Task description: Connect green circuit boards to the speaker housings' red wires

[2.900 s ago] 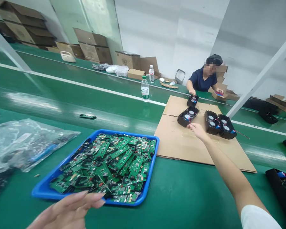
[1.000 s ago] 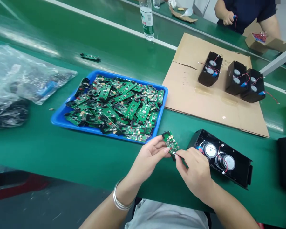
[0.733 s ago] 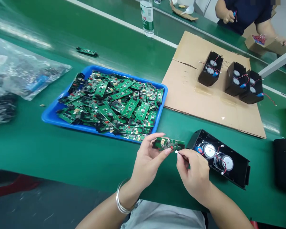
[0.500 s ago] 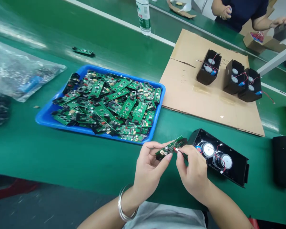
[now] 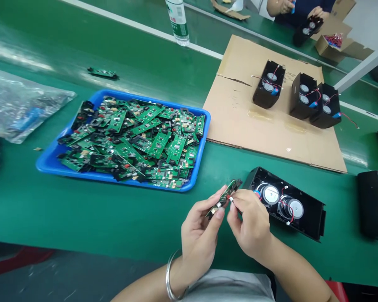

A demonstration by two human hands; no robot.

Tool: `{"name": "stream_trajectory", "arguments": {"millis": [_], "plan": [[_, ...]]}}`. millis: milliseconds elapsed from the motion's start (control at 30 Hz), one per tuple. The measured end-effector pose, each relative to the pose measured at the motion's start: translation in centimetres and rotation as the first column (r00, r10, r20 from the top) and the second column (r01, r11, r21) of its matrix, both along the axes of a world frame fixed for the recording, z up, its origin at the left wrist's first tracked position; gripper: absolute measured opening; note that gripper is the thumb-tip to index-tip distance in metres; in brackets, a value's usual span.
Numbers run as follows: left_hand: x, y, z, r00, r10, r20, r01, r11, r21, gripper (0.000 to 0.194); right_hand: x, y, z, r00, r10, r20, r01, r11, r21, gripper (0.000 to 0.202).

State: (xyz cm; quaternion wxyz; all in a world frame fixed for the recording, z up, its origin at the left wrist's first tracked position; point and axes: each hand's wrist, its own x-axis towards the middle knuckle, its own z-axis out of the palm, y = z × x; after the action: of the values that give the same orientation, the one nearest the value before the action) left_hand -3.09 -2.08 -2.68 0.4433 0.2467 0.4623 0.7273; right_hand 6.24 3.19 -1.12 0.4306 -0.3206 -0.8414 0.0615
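My left hand [image 5: 201, 230] grips a green circuit board [image 5: 222, 200] by its lower end and holds it tilted above the bench. Pinched in my right hand [image 5: 252, 220] is a small white wire connector [image 5: 231, 199], close against a red socket on the board's edge; whether it is seated I cannot tell. Just beyond my right hand lies an open black speaker housing [image 5: 308, 222] with two round speakers, red and black wires and a blue part partly hidden by my fingers.
A blue tray [image 5: 193, 184] heaped with circuit boards stands left. Cardboard [image 5: 227, 100] carries three black housings [image 5: 269, 86]. One loose board [image 5: 102, 73], a bottle [image 5: 178, 23], a plastic bag [image 5: 25, 105] and another housing [image 5: 370, 205] lie around. A co-worker [image 5: 299, 12] handles a housing opposite.
The board has turned steeper in my left hand, and my right hand has stayed at its edge with the connector. The view has shifted slightly. The co-worker's hands have moved.
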Motion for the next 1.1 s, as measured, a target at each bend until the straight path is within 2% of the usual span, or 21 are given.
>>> {"name": "stream_trajectory", "arguments": {"millis": [167, 300, 433, 600, 700, 733, 800, 867, 933, 1033, 1100], "plan": [[0.4, 0.0, 0.2, 1.000, 0.010, 0.008, -0.010, 1.000, -0.006, 0.012, 0.5, -0.2, 0.7, 0.999, -0.014, 0.032, 0.014, 1.000, 0.001, 0.012], [0.5, -0.2, 0.0, 0.999, -0.033, -0.015, 0.033, 0.999, -0.007, 0.011, 1.0, -0.5, 0.9, 0.998, -0.011, 0.054, 0.012, 1.000, -0.016, 0.013], [0.5, -0.4, -0.4, 0.996, -0.090, 0.015, 0.089, 0.995, 0.037, 0.012, 1.7, -0.7, 0.7, 0.999, 0.026, 0.030, -0.027, 0.999, 0.022, 0.013], [-0.2, -0.2, 0.1, 0.978, -0.172, -0.122, 0.185, 0.978, 0.101, 0.015, 2.6, -0.4, 0.3, 0.999, 0.039, 0.020, -0.039, 0.999, 0.017, 0.014], [-1.3, 0.1, 1.0, 0.941, -0.284, -0.184, 0.283, 0.958, -0.032, 0.006, 2.7, -0.5, 0.4, 0.996, 0.054, 0.066, -0.057, 0.997, 0.047, 0.015], [-1.8, 0.2, 1.3, 0.924, -0.331, -0.190, 0.317, 0.943, -0.102, 0.002, 2.8, -0.6, 0.6, 0.994, 0.061, 0.093, -0.065, 0.997, 0.046, 0.017], [-2.5, 0.3, 1.6, 0.893, -0.411, -0.186, 0.372, 0.904, -0.212, 0.007, 3.2, -0.9, 1.2, 0.984, 0.091, 0.154, -0.092, 0.996, 0.001, 0.020], [-3.0, 0.3, 1.7, 0.860, -0.486, -0.157, 0.429, 0.854, -0.295, 0.023, 4.5, -1.1, 2.0, 0.974, 0.135, 0.184, -0.119, 0.988, -0.095, 0.022], [-3.1, 0.2, 1.6, 0.817, -0.567, -0.103, 0.501, 0.788, -0.357, 0.037, 6.9, -1.0, 2.9, 0.976, 0.122, 0.182, -0.087, 0.978, -0.190, 0.024], [-2.5, 0.3, 1.4, 0.726, -0.686, -0.049, 0.621, 0.685, -0.381, 0.026, 11.6, -0.6, 3.4, 0.953, 0.005, 0.304, 0.089, 0.951, -0.295, 0.028], [-1.6, 0.6, 1.5, 0.675, -0.729, -0.113, 0.650, 0.660, -0.377, 0.017, 14.2, -0.2, 3.2, 0.907, 0.021, 0.422, 0.131, 0.935, -0.329, 0.030]]}}
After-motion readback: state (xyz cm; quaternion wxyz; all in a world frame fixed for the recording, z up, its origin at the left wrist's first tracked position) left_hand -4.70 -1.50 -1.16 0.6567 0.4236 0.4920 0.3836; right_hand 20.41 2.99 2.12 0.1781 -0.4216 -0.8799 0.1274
